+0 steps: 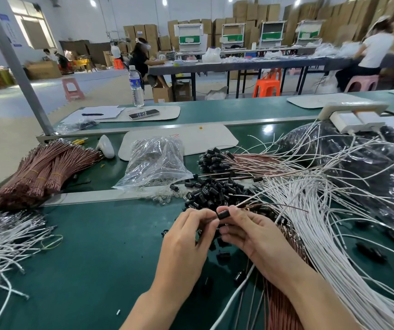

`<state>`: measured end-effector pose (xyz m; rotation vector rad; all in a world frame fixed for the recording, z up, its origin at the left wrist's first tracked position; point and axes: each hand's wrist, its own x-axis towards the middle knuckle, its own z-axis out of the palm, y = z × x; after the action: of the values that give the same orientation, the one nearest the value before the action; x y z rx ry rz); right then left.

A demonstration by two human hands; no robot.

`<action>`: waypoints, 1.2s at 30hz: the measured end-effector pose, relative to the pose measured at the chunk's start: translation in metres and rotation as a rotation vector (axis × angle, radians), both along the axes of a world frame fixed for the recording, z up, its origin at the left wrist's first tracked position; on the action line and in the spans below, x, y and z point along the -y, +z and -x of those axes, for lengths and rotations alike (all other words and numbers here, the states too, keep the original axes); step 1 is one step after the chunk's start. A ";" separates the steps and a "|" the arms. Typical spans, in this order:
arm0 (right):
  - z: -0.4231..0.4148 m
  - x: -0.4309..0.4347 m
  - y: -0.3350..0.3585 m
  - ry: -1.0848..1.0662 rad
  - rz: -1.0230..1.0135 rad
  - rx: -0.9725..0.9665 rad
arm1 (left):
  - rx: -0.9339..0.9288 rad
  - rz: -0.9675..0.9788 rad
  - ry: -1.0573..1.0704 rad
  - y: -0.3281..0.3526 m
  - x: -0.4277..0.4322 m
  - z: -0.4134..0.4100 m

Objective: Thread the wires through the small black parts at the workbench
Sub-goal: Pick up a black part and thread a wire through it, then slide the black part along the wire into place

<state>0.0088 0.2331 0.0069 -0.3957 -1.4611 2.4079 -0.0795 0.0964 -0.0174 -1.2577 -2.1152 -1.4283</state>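
I record left hand (188, 236) and right hand (250, 232) pinching one small black cylinder (223, 214), long axis left-right. Thin brown wire (274, 206) exits rightward. Clear plastic bottle (136, 82), far left: label unreadable.

- A part (223, 214), a small black cylinder, was held just above the bench, with a brown wire (274, 206) trailing right from it.
- Loose black parts (215, 189) lay heaped just behind.
- White wires (322, 222) fanned out at the right.

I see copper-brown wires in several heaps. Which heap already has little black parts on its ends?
The fanned heap of copper-brown wires right of the clear plastic bag: small black cylinders cap its left ends. The banded bundles far left carry none.
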 end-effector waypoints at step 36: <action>0.003 0.003 -0.009 -0.135 -0.303 0.020 | 0.039 0.275 0.088 -0.004 -0.002 0.000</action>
<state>0.0060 0.2302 -0.0019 -0.4318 -1.7157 2.0421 -0.0791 0.0985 -0.0212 -1.2193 -2.4254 -1.1646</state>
